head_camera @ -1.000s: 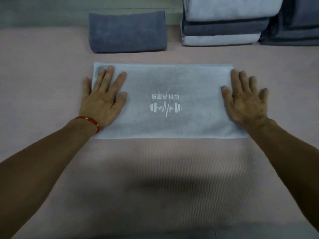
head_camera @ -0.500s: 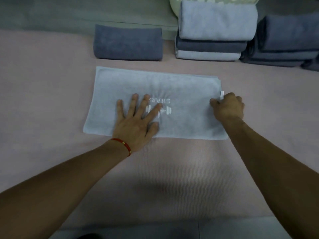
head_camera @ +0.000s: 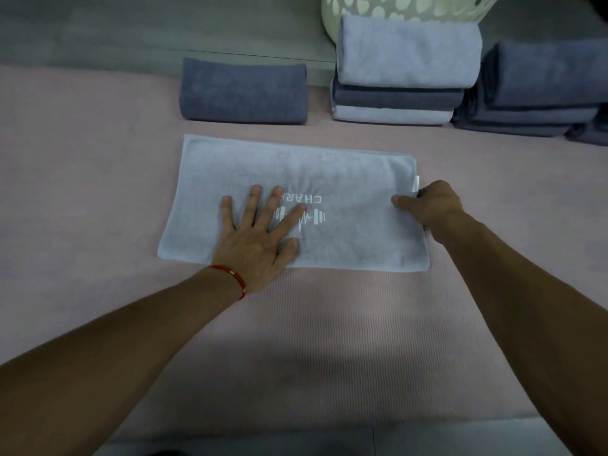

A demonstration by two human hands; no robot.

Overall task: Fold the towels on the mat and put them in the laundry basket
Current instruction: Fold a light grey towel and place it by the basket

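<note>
left hand (head_camera: 260, 245) flat on towel (head_camera: 355, 179); right hand (head_camera: 434, 205) pinches its right edge.

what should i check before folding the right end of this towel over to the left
1. Left hand flat on the light grey towel, pinning it near the logo: ok.
2. Right hand grips the towel's right edge, thumb on top: ok.
3. Whether the curled fingers hold every layer: cannot tell.
4. Towel lies flat on the pink mat, no visible wrinkles: ok.
5. Left half of the towel free of other things, so the fold can land: ok.
6. Laundry basket is behind the towel stack, its opening out of view: cannot tell.
</note>
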